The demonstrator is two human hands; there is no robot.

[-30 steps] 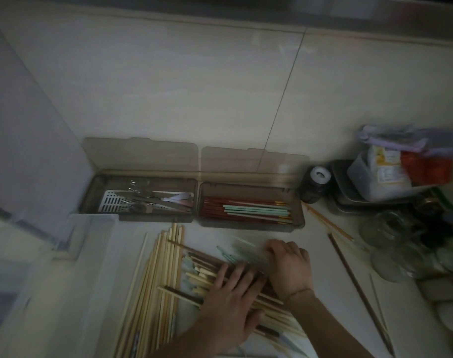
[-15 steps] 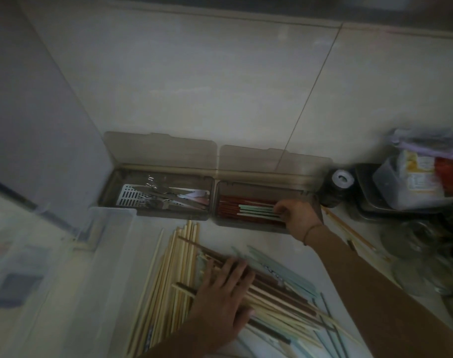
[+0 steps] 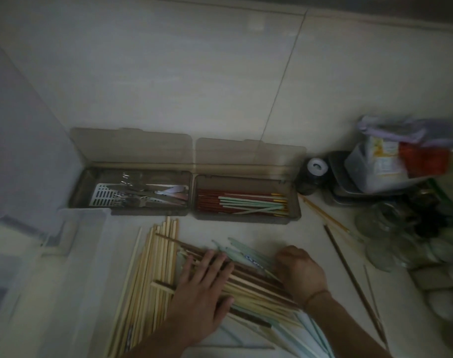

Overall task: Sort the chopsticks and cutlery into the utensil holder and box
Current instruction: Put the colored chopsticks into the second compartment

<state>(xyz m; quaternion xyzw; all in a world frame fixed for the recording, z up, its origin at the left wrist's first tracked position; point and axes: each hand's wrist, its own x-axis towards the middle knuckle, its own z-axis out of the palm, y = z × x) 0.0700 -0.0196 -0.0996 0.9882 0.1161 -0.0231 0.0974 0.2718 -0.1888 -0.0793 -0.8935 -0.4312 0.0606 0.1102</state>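
Two hands on the chopstick pile (image 3: 246, 282) at the counter's (image 3: 323, 259) near edge. Left hand (image 3: 202, 293) flat, fingers spread, pressing the heap. Right hand (image 3: 300, 272) knuckles up, fingers curled into the pale green sticks; whether it grips any, cannot tell. Bamboo chopsticks (image 3: 148, 280) fan toward the near-left. At the counter's back edge, against the wall: left box (image 3: 78, 192), lid open, metal cutlery (image 3: 142, 192) inside; right box (image 3: 295, 202) touching it, red and green chopsticks (image 3: 240, 202) inside. Stray sticks (image 3: 349, 275) lie toward the right edge.
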